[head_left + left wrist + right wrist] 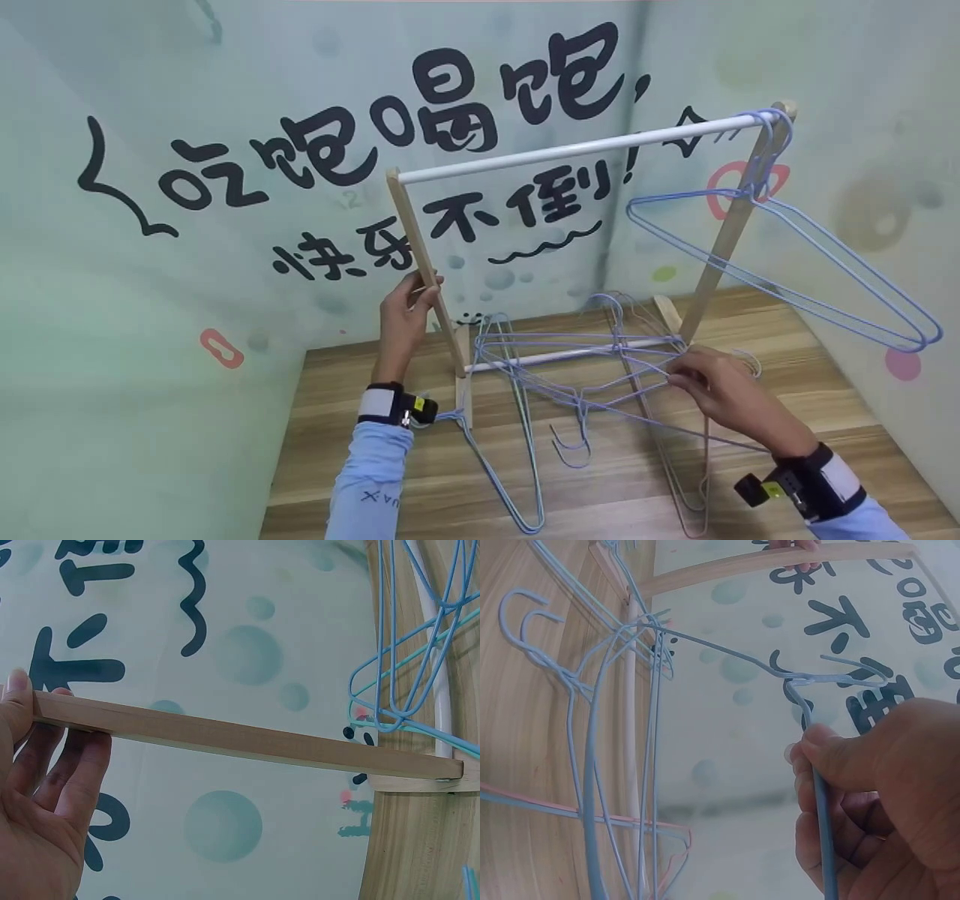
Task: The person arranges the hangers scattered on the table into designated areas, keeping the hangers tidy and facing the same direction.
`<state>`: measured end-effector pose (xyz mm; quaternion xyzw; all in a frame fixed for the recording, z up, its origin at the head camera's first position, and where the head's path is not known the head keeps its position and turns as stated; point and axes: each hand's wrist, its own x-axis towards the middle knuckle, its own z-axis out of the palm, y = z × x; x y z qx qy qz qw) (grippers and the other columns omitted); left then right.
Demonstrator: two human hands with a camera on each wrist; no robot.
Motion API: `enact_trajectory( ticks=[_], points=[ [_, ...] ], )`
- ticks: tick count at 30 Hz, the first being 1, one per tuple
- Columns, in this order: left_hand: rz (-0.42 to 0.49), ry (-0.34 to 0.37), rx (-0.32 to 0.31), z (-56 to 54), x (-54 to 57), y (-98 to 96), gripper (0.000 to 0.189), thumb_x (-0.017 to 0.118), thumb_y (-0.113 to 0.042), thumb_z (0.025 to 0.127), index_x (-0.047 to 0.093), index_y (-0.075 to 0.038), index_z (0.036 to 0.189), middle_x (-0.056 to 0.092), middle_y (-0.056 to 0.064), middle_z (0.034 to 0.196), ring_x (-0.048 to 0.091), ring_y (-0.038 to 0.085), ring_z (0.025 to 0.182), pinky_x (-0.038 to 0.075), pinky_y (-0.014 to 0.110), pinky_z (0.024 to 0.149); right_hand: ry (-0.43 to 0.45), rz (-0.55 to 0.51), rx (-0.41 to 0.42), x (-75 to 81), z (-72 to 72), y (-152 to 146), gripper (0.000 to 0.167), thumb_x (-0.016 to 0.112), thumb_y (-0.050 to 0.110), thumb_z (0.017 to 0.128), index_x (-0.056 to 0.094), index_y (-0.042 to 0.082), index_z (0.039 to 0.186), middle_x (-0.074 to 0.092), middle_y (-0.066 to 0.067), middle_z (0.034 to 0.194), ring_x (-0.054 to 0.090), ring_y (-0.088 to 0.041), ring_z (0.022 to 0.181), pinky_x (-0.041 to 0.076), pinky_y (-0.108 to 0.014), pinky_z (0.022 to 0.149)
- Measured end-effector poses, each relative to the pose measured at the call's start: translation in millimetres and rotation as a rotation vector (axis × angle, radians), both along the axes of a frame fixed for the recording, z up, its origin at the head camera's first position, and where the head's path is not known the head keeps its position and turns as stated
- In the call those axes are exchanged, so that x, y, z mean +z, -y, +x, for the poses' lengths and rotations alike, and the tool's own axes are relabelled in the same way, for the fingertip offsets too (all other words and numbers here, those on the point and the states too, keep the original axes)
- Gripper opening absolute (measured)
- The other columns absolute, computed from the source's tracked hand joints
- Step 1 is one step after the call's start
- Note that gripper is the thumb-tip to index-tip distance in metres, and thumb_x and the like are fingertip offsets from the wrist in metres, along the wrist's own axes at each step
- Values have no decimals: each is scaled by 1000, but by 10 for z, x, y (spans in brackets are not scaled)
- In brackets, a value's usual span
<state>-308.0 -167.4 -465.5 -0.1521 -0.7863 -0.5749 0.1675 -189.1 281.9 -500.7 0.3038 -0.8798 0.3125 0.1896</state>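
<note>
My left hand [405, 319] grips the left wooden post [247, 736] of a small hanger rack, partway up, with thumb on one side and fingers on the other. In the right wrist view, the thumb and fingers of my right hand [885, 787] pinch one arm of a blue wire hanger [712, 649]. Its hook points away from the hand, above the rack's lower white bar [630, 742]. Two blue hangers [686, 194] hang together at the right end of the upper white rail [577, 152].
Several more wire hangers lie around the rack's base: a blue pair [538, 495] at front left, two blue hooks [572, 446] in the middle and pinkish hangers [660, 450] at right. They overlap on the wooden table [322, 405]. A wall with lettering [454, 105] stands close behind.
</note>
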Motion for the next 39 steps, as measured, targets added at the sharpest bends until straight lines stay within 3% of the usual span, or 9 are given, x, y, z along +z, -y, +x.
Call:
enact_trajectory(
  ticks=[6,17,27,31,35,39],
  points=[
    [-9,10,14,3,8,-3,30,60,-14,103,62,-2,131,66,8,124,65,22,115,54,32,96,9,-10,-1,54,-3,9,23,76,-12,84,72,11,89,58,11,80,48,-3,66,43,-21,52],
    [3,-22,1,-8,-6,0,33,61,-12,102,61,5,130,67,12,122,66,26,113,55,37,95,-70,-74,-21,157,-14,17,25,76,-14,82,72,9,88,58,9,79,49,-4,64,40,-17,51],
    [9,-1,16,4,7,-11,29,60,-11,103,63,-2,130,66,11,122,65,33,114,55,34,94,-94,-106,-72,278,-9,17,21,75,-18,81,72,1,87,60,4,79,53,-6,64,44,-13,54],
    [8,-2,20,2,1,-15,30,61,-13,102,63,-2,131,67,11,122,66,29,113,55,33,94,-123,-112,-90,321,-3,23,20,76,-18,80,72,1,88,60,3,78,52,-7,64,42,-14,53],
    [10,1,24,5,2,-25,31,61,-12,102,62,-1,131,67,14,123,66,28,113,55,35,95,-138,-118,-103,361,4,14,20,76,-17,80,73,1,90,61,3,79,51,-6,63,41,-13,52],
    [17,1,21,32,48,-45,30,60,-6,102,61,4,131,65,20,124,65,34,114,55,37,95,-155,-118,-112,399,4,4,21,77,-16,81,74,1,91,60,3,79,51,-6,63,41,-13,53]
  ],
)
